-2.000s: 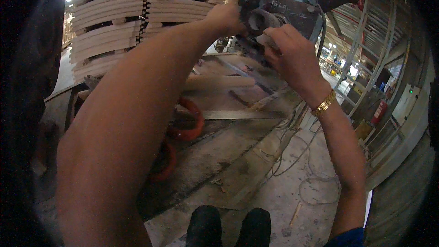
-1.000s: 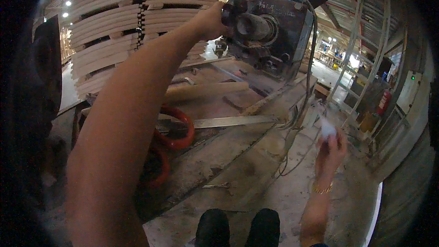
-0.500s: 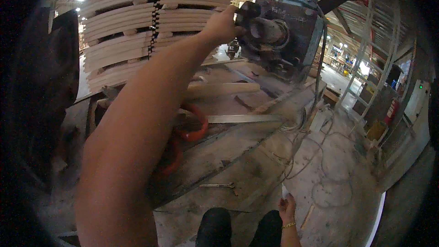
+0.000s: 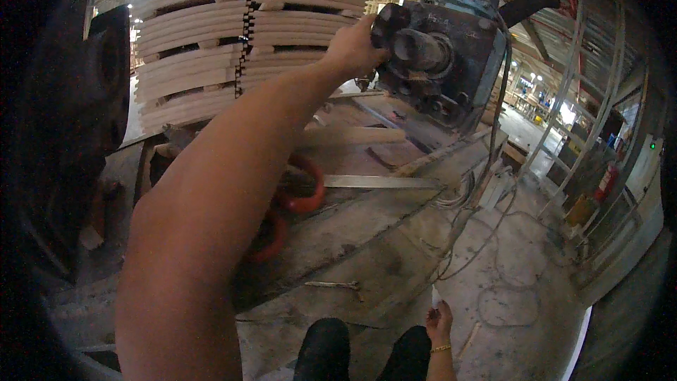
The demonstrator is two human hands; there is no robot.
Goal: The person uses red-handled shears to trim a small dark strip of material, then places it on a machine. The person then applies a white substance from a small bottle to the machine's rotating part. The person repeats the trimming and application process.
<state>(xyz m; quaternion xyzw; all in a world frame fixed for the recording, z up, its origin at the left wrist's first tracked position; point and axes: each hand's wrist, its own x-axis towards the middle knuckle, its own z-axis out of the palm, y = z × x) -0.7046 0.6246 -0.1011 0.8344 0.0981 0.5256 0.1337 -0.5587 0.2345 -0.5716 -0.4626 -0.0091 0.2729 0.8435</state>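
My left hand (image 4: 354,46) reaches up and forward and grips a dark part on the left side of a grey motor and gearbox unit (image 4: 441,56) with a round shaft stub. My right hand (image 4: 438,323) hangs low by my legs, wearing a gold bracelet, and pinches a small pale pointed object (image 4: 435,298). A black chain (image 4: 243,25) hangs left of the motor.
Stacked curved wooden boards (image 4: 211,49) stand behind the chain. Red rings (image 4: 303,197) and a metal strip (image 4: 381,182) lie on the dusty platform, a wrench (image 4: 335,284) near its edge. Cables (image 4: 493,268) trail on the concrete floor. Metal racks (image 4: 599,141) stand right.
My right hand left the motor and dropped to my side, holding a small pale object. My left hand has stayed on the motor. The view has shifted slightly.
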